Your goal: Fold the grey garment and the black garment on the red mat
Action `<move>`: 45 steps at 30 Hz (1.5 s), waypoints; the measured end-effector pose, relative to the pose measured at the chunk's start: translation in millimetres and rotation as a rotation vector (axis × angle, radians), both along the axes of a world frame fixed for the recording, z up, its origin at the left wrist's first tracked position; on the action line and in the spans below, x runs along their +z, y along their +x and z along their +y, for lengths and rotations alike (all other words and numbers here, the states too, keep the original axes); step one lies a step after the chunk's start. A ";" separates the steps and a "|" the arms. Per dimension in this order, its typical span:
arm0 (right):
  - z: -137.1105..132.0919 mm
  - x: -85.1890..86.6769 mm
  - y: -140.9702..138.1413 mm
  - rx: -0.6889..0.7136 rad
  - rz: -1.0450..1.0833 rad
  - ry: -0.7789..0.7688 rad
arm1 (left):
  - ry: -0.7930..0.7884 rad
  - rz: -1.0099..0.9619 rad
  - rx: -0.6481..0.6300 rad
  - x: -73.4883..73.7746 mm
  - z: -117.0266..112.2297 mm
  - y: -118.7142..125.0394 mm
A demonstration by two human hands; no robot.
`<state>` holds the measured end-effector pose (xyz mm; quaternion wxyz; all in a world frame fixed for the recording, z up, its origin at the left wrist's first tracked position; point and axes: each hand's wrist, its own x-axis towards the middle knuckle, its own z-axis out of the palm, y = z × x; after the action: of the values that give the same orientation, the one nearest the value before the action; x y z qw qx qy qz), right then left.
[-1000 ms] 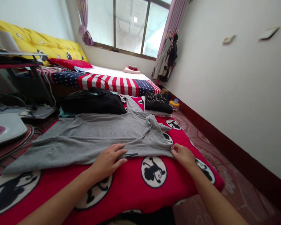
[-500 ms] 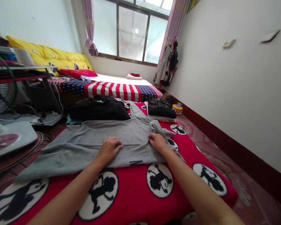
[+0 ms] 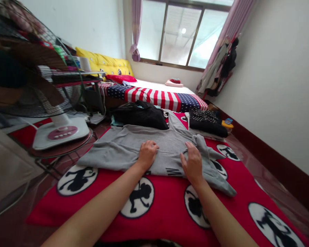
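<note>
A grey long-sleeved top [image 3: 134,137] with dark printed letters near its front edge lies spread on a red blanket [image 3: 167,206] patterned with black figures in white circles. One sleeve stretches toward the back; the right part is bunched in folds. My left hand [image 3: 147,156] rests on the middle of the top, fingers slightly bent and nothing seen in them. To its right, my right hand [image 3: 193,164] is over the top with thumb and fingers apart, holding nothing.
Behind the top lie a pile of black clothes [image 3: 141,115] and, further right, a folded stack with a dotted black garment [image 3: 208,121]. A fan [image 3: 60,132] stands on a round stool at left. A bed with a striped, starred cover [image 3: 154,97] is beyond.
The view has swung left, bringing the fan in. My right hand has let go of the folds and its fingers have spread. The top's right part lies further out toward the front right.
</note>
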<state>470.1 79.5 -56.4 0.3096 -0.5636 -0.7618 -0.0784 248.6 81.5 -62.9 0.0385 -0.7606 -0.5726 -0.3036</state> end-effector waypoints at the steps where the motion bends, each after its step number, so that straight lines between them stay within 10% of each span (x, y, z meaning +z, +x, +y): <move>1: -4.4 -3.1 -5.2 0.086 -0.041 -0.018 | -0.001 -0.011 -0.011 -0.3 -0.8 0.4; 6: -8.0 -27.1 -16.7 0.188 -0.308 -0.244 | -0.010 -0.167 -0.039 -2.9 -11.4 -14.3; 12: -2.0 -37.0 -15.9 0.118 -0.376 -0.211 | 0.057 -0.221 -0.013 3.5 -55.4 -86.8; 21: -0.2 -42.7 -16.8 0.102 -0.366 -0.158 | 0.015 -0.088 0.407 2.2 -114.2 -198.2; 28: 1.4 -45.0 -15.3 0.108 -0.350 -0.146 | -0.195 -0.042 0.699 3.9 -99.3 -223.9; 45: -1.4 -38.2 -17.0 0.110 -0.341 -0.164 | -0.213 -0.161 0.344 10.6 -48.3 -251.3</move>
<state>453.1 78.1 -94.6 0.1328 -0.5232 -0.8366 -0.0935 -2.7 33.2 -52.3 -0.0366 -0.6247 -0.7242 -0.2898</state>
